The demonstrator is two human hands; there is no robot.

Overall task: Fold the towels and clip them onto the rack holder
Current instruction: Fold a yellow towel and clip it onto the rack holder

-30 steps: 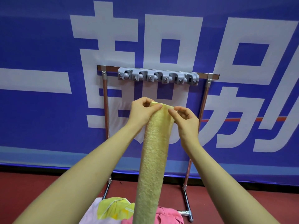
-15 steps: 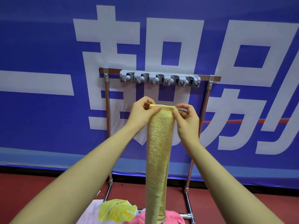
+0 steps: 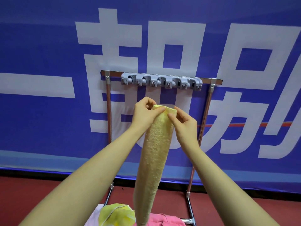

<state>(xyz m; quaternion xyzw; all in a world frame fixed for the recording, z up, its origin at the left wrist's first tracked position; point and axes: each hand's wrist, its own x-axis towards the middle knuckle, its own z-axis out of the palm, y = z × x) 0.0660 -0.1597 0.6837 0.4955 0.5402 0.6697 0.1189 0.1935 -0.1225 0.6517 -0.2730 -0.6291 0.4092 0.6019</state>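
A long, narrow folded yellow towel (image 3: 154, 157) hangs straight down in front of me. My left hand (image 3: 145, 114) pinches its top edge from the left, thumb across the front. My right hand (image 3: 184, 123) pinches the same edge from the right. Both hands hold the towel top a little below the grey clip holder (image 3: 161, 81), which has several clips with nothing in them. The holder is mounted on the top bar of a metal rack (image 3: 210, 101).
A blue banner with large white characters (image 3: 48, 62) stands right behind the rack. Below me lie more towels: a yellow-green one (image 3: 116, 215), a pink one (image 3: 164, 220) and a pale one (image 3: 94, 216). The floor (image 3: 32, 193) is dark red.
The towel's lower end has swung back toward me, and my right thumb has shifted onto the front of the top edge. Both hands stay below the clip holder.
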